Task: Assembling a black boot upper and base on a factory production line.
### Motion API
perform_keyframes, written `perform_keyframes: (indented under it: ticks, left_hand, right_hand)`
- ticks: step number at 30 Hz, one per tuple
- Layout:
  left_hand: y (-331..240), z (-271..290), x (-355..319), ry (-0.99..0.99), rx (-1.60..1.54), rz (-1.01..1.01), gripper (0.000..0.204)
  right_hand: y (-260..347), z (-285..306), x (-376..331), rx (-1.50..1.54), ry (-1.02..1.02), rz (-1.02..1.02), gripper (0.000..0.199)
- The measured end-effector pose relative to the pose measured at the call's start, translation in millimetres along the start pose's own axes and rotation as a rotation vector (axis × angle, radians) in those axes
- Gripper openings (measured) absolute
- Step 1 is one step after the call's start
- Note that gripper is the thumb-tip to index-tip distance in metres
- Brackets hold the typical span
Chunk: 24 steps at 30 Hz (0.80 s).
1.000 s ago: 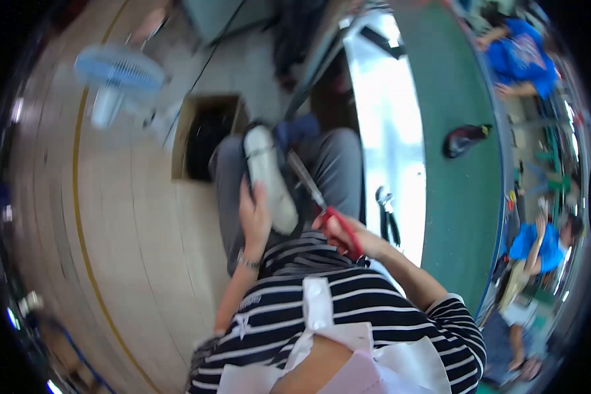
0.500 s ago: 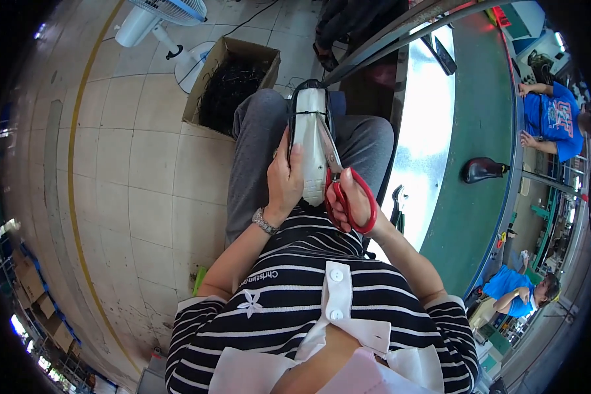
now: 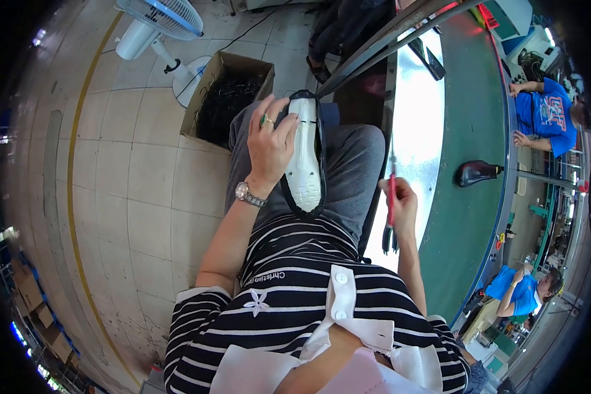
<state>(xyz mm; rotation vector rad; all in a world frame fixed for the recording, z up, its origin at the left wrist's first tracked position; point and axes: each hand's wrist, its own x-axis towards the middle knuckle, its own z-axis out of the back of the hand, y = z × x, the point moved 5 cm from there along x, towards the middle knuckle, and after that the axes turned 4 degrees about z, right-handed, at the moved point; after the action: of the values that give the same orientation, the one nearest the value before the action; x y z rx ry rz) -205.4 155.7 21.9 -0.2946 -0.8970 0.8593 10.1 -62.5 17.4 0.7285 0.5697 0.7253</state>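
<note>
An upturned bicycle saddle (image 3: 304, 157) rests on my lap, its white underside up and a black cover edge around it. A thin black band crosses the underside near the far end. My left hand (image 3: 269, 141) is at the saddle's left edge, fingers bent with the tips at the band's left end. What they pinch, if anything, is hidden. Off to the right, over the shiny bench edge, my right hand (image 3: 404, 205) is closed around red-handled scissors (image 3: 392, 197), seen edge-on with the blades pointing away from me.
A cardboard box (image 3: 269, 75) of black scraps stands on the floor by my left knee, with a fan (image 3: 138, 39) beyond. On the right, the green bench (image 3: 463, 223) bears a dark saddle (image 3: 477, 173) and a phone (image 3: 433, 69). Two people in blue are across it.
My right hand has drawn the scissors away from the saddle to the right, over the bench. My left hand has moved up from the saddle's side to the band.
</note>
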Motion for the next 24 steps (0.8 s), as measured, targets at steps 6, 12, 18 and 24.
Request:
perform_keyframes:
  ticks: [6,12,18,24]
  left_hand:
    - [-1.0,25.6,14.0,-0.195,-0.339,0.110,0.003]
    - [-12.0,94.8,78.6,-0.361,-0.562,0.107,0.004]
    - [3.1,27.5,29.0,0.318,-0.197,0.023,0.011]
    - [2.3,-4.4,5.9,0.327,0.026,-0.104,0.014]
  right_hand:
    - [-82.1,64.9,20.0,-0.597,-0.271,-0.197,0.051]
    - [-151.0,82.0,16.1,-0.737,-0.326,-0.233,0.046]
    - [-87.7,41.9,11.8,-0.478,-0.409,0.119,0.029]
    - [-92.1,14.7,-38.5,-0.494,-0.334,0.040,0.040]
